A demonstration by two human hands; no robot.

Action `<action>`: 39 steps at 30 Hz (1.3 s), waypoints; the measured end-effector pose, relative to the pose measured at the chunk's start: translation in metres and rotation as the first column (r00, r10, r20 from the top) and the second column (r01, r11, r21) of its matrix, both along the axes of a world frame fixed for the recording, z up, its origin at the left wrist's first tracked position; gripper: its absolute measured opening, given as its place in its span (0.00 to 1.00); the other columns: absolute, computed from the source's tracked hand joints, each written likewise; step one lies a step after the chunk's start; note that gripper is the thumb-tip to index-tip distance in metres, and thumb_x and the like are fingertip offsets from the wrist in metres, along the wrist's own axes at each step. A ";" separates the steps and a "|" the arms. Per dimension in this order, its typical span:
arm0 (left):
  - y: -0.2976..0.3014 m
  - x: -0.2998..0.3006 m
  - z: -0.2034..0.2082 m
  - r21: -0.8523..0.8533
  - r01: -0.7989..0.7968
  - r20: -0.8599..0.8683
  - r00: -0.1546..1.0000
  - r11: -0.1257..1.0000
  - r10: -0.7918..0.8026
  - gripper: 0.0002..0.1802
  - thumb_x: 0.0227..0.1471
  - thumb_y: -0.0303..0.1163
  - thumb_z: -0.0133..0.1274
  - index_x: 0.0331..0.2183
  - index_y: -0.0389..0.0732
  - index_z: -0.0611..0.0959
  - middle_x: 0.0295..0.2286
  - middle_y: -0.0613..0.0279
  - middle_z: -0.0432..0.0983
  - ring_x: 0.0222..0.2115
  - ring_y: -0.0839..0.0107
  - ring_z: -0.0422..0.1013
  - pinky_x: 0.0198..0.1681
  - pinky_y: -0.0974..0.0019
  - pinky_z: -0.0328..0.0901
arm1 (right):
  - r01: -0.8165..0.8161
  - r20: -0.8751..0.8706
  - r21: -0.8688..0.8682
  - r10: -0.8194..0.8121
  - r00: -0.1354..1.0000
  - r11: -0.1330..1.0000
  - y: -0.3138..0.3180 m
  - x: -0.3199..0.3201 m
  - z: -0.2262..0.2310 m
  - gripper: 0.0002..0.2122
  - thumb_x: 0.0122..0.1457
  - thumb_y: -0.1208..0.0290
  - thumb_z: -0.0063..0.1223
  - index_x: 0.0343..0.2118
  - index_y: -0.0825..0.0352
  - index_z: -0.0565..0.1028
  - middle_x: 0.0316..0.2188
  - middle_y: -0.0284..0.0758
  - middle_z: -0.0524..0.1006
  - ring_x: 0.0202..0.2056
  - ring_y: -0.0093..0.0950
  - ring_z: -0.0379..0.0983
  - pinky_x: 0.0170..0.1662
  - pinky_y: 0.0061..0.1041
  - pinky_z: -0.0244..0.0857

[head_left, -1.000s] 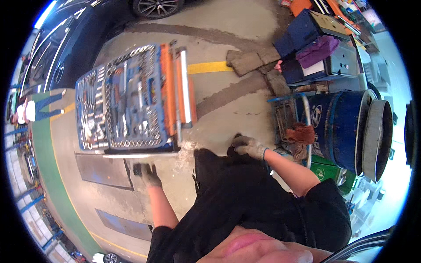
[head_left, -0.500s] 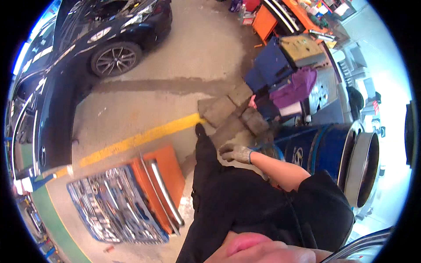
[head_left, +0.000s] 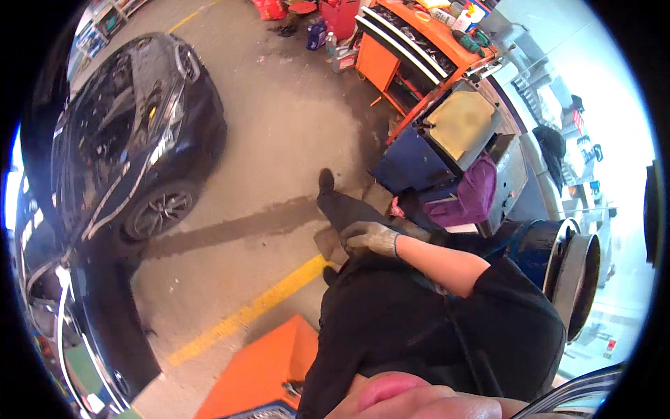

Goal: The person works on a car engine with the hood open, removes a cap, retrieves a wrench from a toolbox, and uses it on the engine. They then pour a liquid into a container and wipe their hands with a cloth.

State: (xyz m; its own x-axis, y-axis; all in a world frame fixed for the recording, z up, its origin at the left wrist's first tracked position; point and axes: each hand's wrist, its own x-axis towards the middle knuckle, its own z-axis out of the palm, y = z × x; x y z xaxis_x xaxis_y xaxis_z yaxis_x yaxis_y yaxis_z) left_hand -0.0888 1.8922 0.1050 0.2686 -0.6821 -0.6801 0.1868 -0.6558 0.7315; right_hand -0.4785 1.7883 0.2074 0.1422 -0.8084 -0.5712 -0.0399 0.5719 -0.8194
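Note:
My right hand (head_left: 373,238), in a pale grey work glove, hangs in front of my dark trousers. Its fingers are loosely bent with a little space between them, and nothing shows in them. My left hand is out of sight. One dark shoe (head_left: 326,180) is stretched forward on the floor, while the other (head_left: 329,275) stands by the yellow floor line (head_left: 244,315). Close ahead of the gloved hand are a purple cloth (head_left: 474,192) and a blue bin (head_left: 412,164) with a yellowish lid (head_left: 460,124).
A dark car (head_left: 139,133) fills the left, its front wheel (head_left: 162,211) toward me. An orange tool cart (head_left: 419,49) with tools and bottles on it stands ahead right. A blue drum (head_left: 534,251) is at my right; an orange cabinet (head_left: 269,363) lies near the lower edge.
I have stepped forward, with one leg now stretched ahead. The orange tool chest with its tool tray has slid toward the lower edge, and more of the car and far cart shows.

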 end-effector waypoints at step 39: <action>-0.925 -0.942 0.103 -0.337 0.591 0.716 -0.345 -0.733 -0.607 0.44 0.36 0.41 0.76 0.56 0.41 0.77 0.52 0.48 0.75 0.53 0.56 0.72 0.59 0.58 0.66 | 1.000 0.105 -0.002 -0.994 0.012 0.011 -0.607 -0.487 -0.030 0.29 0.61 0.65 0.58 0.64 0.72 0.67 0.56 0.41 0.76 0.50 0.30 0.77 0.53 0.30 0.72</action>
